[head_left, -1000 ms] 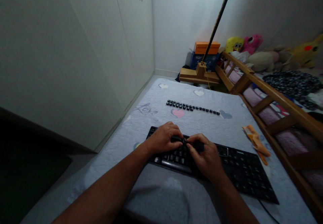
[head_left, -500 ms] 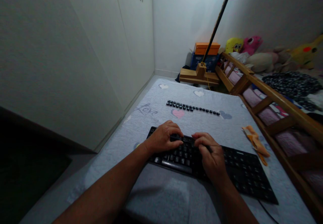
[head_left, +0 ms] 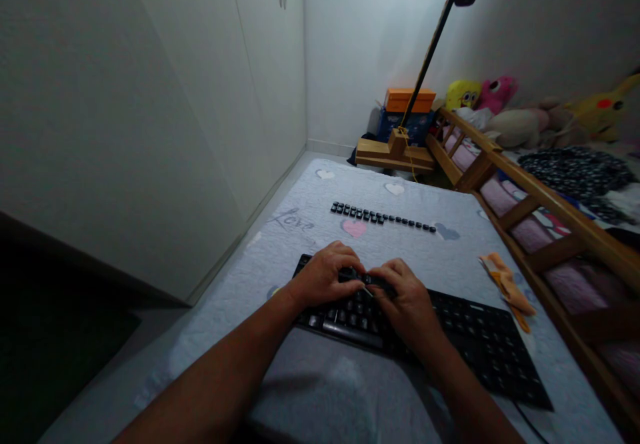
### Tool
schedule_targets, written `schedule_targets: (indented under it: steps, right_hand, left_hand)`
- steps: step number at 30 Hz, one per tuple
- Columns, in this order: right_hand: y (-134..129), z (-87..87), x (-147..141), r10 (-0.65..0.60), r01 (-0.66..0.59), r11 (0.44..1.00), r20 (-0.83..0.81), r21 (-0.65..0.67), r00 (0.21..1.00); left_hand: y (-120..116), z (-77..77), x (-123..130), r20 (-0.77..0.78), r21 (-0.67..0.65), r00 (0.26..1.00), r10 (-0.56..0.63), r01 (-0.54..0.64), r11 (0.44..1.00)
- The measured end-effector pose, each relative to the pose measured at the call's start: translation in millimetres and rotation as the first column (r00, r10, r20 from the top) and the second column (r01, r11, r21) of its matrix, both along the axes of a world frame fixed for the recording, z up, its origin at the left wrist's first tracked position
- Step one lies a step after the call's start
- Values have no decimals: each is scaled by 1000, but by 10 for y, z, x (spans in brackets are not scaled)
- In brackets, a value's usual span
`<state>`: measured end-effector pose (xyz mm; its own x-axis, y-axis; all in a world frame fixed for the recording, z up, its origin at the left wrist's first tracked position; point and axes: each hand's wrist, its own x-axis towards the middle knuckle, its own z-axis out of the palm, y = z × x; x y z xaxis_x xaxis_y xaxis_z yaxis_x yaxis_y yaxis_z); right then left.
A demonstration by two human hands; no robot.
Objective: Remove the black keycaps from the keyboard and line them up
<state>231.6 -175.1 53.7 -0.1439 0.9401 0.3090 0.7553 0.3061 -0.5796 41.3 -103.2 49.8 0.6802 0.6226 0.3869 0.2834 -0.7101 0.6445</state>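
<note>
Black keyboard [head_left: 483,341] lies beneath left hand [head_left: 327,274], grip unclear, and right hand [head_left: 410,301], fingers closed on slim tool [head_left: 369,291].

Slim tool [head_left: 369,291] mostly hidden by right hand [head_left: 407,297]; cable [head_left: 530,422] cut off.

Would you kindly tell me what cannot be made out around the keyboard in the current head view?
Head view, hidden: some keys of the keyboard, covered by the left hand and right hand.
Head view, too small and partly covered by fingers: what the thin pale item between the hands is.
Head view, too small: any markings on the loose keycaps.
Head view, cut off by the bottom edge: the cable's far end.
</note>
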Motion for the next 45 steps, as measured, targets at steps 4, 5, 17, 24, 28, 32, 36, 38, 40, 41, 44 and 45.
schedule_targets:
  steps: [4, 5, 17, 24, 28, 32, 36, 38, 40, 41, 44, 45]
  right_hand:
    - [279, 44, 228, -51, 51, 999, 56, 6, 997]
    - [391, 51, 307, -75, 75, 997, 81, 6, 994]
    - [1501, -286, 732, -381, 405, 909, 199, -99, 903]
    - [1605, -402, 731, -428, 463, 878, 232, -123, 873]
    - [1623, -413, 743, -430, 470, 874, 251, -126, 867]
    - [1634, -430, 755, -416, 458, 879, 256, -131, 872]
    - [1644, -446, 758, -407, 449, 884, 256, -128, 876]
    - [1647, -447, 754, -409, 450, 884, 261, -123, 875]
    - [1646, -444, 748, -410, 452, 885, 267, -116, 872]
    - [1644, -442, 745, -410, 452, 885, 269, -113, 871]
    - [1636, -438, 741, -410, 450, 887, 271, -105, 871]
    - [1634, -438, 741, -409, 448, 888, 271, -103, 872]
  left_hand:
    - [128, -27, -111, 37, -21, 990, 136, -135, 991]
    - [185, -46, -161, 54, -36, 979, 195, -193, 980]
    - [704, -522, -365, 26, -269, 856, 516, -491, 829]
    - [738, -537, -359, 13, -314, 859, 511, -482, 818]
    - [736, -538, -360, 5, -317, 863, 505, -477, 819]
    - [724, -523, -360, -6, -305, 866, 501, -478, 824]
    - [713, -506, -353, -2, -308, 868, 497, -473, 825]
    - [713, -506, -351, 0, -314, 867, 498, -473, 823]
    - [716, -511, -352, -7, -318, 866, 501, -477, 820]
    - [719, -515, -354, -10, -318, 865, 502, -479, 818]
    - [726, -531, -363, -13, -306, 868, 497, -477, 824]
    - [728, -536, -366, -13, -301, 870, 494, -474, 828]
